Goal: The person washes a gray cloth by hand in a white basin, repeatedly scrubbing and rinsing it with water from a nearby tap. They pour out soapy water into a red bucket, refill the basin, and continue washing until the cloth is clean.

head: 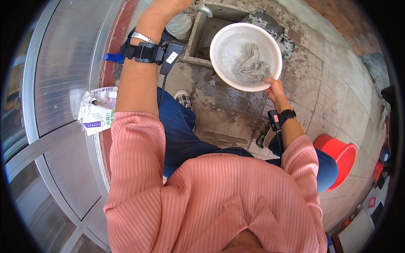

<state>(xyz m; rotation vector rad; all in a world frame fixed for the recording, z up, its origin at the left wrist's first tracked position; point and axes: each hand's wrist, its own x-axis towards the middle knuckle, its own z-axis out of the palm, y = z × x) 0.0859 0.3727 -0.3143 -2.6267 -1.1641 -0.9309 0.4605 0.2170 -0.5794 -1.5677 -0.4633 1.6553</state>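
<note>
A white plastic basin (223,76) with water in it tilts over the edge of a concrete trough (197,38). In the water lies a crumpled grey wet cloth (252,66). The near right rim of the basin is gripped by my right hand (274,89), thumb over the edge. At the top edge of the view, my left hand (174,6) is beside a metal tap (205,10). Its fingers are cut off by the frame, so what it touches is hidden.
To the right of my leg is a red plastic bucket (335,161). A white printed packet (98,110) leans by the aluminium-framed door (63,63) on the left. Dark stone slabs (265,23) lie behind the basin. The paving (227,95) is wet.
</note>
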